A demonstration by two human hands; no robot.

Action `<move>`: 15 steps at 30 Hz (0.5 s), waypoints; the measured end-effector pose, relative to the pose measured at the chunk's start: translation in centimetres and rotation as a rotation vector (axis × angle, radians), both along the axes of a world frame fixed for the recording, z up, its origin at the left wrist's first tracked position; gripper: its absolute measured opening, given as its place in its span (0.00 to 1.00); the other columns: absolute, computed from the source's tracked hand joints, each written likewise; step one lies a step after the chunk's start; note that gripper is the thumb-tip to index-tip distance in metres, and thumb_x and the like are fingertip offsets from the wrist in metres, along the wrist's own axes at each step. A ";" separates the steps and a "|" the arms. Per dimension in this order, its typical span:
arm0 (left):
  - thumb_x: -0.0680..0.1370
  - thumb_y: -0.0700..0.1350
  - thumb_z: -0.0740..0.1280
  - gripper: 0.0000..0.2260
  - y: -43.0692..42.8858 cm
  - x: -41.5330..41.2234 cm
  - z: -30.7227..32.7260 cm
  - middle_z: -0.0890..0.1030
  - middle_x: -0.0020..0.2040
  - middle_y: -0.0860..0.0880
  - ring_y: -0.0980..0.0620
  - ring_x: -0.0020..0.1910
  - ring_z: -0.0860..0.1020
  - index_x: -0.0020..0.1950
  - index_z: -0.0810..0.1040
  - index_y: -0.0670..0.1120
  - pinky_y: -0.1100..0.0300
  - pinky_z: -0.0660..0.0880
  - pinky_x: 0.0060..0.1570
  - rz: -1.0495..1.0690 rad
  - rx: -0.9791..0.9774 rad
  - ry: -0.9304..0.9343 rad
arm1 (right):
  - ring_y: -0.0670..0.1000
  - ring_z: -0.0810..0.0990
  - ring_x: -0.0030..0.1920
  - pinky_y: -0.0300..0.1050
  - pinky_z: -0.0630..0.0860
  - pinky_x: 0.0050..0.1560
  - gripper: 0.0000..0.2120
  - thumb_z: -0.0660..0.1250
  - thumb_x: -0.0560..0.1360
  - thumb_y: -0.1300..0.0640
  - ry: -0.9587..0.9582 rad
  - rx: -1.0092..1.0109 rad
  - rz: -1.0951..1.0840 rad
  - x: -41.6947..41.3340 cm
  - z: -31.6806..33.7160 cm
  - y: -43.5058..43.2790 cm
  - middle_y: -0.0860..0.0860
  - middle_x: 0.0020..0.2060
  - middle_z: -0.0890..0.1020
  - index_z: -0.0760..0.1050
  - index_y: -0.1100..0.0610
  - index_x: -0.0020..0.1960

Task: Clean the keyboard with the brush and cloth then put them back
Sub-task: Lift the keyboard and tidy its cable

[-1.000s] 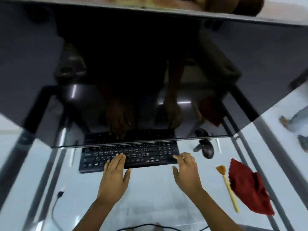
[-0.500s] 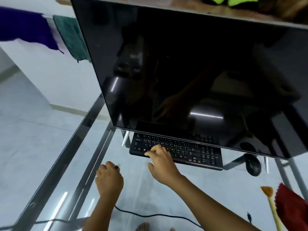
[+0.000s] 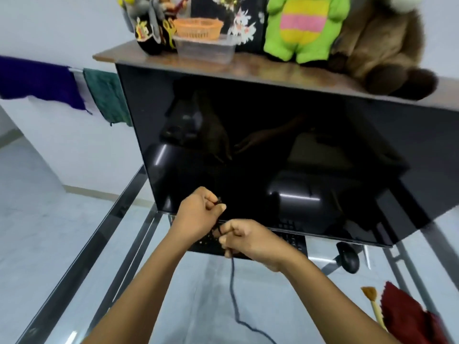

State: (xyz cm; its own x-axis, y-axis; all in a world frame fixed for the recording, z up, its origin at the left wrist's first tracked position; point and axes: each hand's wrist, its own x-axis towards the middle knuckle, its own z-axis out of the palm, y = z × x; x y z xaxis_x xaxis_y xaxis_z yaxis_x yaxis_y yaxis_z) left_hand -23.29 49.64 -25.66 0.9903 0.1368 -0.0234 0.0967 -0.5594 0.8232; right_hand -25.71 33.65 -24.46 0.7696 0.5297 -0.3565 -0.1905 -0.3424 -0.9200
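Hands: left hand [image 3: 198, 214] & right hand [image 3: 250, 240], fingers pinched on black cable [image 3: 233, 289] above keyboard [image 3: 295, 242].
Tools: brush [image 3: 372, 304] & red cloth [image 3: 407, 319] lie untouched on tabletop [image 3: 62, 244], far right.
Progress: cleaning not begun, prob. cable prep; all left.

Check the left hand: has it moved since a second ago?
Yes. The left hand has left the keyboard keys and risen in front of the monitor, now pinching the black cable with the right hand.

One head-worn wide-angle view, looking forward and down over a glass desk [image 3: 193, 294] — close. A black monitor [image 3: 273, 145] fills the middle, hands just below.
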 end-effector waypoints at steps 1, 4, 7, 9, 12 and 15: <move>0.75 0.48 0.71 0.05 -0.7 -0.2 0.7 0.78 0.43 0.55 0.56 0.43 0.77 0.47 0.76 0.51 0.65 0.73 0.43 -0.054 0.071 -0.090 | 0.44 0.78 0.35 0.38 0.75 0.42 0.06 0.63 0.79 0.60 -0.057 -0.047 -0.015 -0.3 1.4 -0.8 0.50 0.38 0.80 0.75 0.62 0.50; 0.79 0.48 0.64 0.04 -2.9 -1.7 2.4 0.79 0.50 0.58 0.60 0.52 0.76 0.49 0.80 0.52 0.66 0.72 0.51 -0.281 -0.006 -0.282 | 0.41 0.71 0.28 0.34 0.66 0.31 0.09 0.62 0.79 0.57 -0.188 -0.132 -0.102 -1.3 4.8 -3.4 0.43 0.27 0.77 0.75 0.60 0.43; 0.81 0.50 0.59 0.10 -5.8 -3.6 4.4 0.79 0.37 0.57 0.61 0.38 0.77 0.44 0.78 0.53 0.66 0.72 0.40 -0.474 -0.163 -0.203 | 0.43 0.68 0.29 0.36 0.65 0.31 0.10 0.62 0.79 0.55 -0.308 -0.131 -0.199 -2.2 7.4 -6.2 0.43 0.26 0.75 0.77 0.57 0.41; 0.81 0.52 0.58 0.13 -7.2 -4.1 5.3 0.76 0.30 0.58 0.61 0.30 0.72 0.40 0.76 0.54 0.65 0.69 0.35 -0.483 -0.129 -0.166 | 0.41 0.70 0.30 0.35 0.67 0.34 0.09 0.63 0.79 0.56 -0.376 -0.114 -0.255 -2.5 8.6 -8.1 0.42 0.28 0.76 0.79 0.56 0.43; 0.82 0.53 0.58 0.17 -8.2 -4.9 7.5 0.66 0.25 0.55 0.55 0.26 0.64 0.35 0.75 0.50 0.61 0.63 0.30 -0.515 -0.337 0.057 | 0.38 0.73 0.34 0.32 0.70 0.38 0.06 0.66 0.77 0.55 -0.414 -0.061 -0.335 -2.5 9.7 -10.7 0.40 0.31 0.78 0.80 0.55 0.45; 0.82 0.48 0.58 0.16 -8.8 -5.8 10.7 0.61 0.28 0.50 0.53 0.27 0.60 0.36 0.73 0.44 0.60 0.60 0.27 -0.535 -0.887 0.249 | 0.43 0.71 0.34 0.33 0.71 0.37 0.07 0.64 0.79 0.55 -0.451 -0.009 -0.399 -2.9 10.4 -12.6 0.42 0.30 0.76 0.81 0.52 0.46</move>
State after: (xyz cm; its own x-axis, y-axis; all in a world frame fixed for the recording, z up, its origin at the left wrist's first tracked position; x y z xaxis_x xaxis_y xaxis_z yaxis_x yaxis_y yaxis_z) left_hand -29.07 40.87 -14.98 0.8699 -0.4805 -0.1113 0.2377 0.2105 0.9483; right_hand -28.61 21.04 -14.07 0.9847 0.1673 0.0484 0.1026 -0.3329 -0.9374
